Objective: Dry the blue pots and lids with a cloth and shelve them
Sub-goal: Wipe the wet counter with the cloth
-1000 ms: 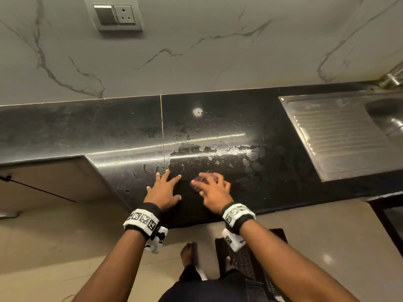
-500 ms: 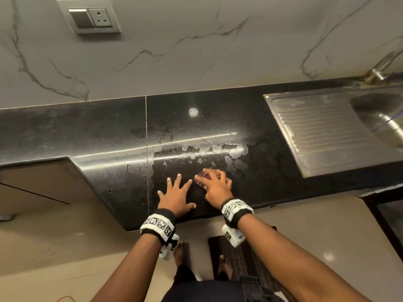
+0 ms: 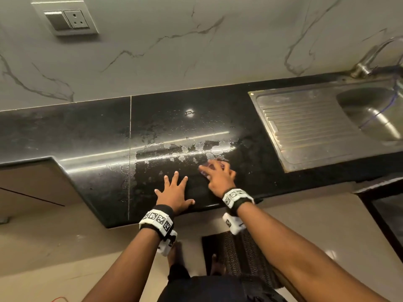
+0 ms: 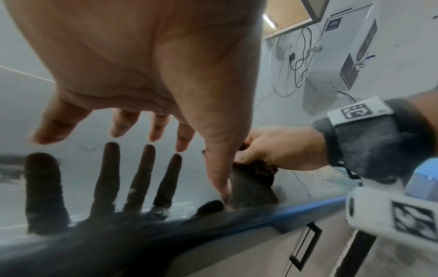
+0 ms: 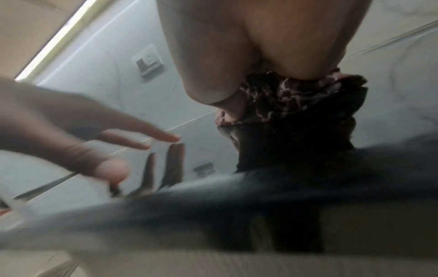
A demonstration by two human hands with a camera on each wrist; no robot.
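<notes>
No blue pot or lid is in any view. My right hand (image 3: 218,177) presses a small crumpled cloth (image 5: 296,97), dark with a pinkish pattern, onto the wet black countertop (image 3: 87,136); its fingers curl over the cloth (image 4: 263,166), which mostly hides beneath them (image 3: 214,164). My left hand (image 3: 174,190) lies flat with spread fingers (image 4: 151,129) on the counter near its front edge, just left of the right hand and holding nothing.
Water patches (image 3: 196,149) spread across the counter beyond my hands. A steel sink with a ribbed drainboard (image 3: 309,125) is set in at the right, a tap (image 3: 366,62) behind it. A switch plate (image 3: 65,18) hangs on the marble wall. Cabinet fronts with a handle (image 4: 305,243) stand below.
Both hands have slid to the right along the counter, the right hand dragging the cloth towards the wet patches. The head view has swung right, bringing more of the sink into sight.
</notes>
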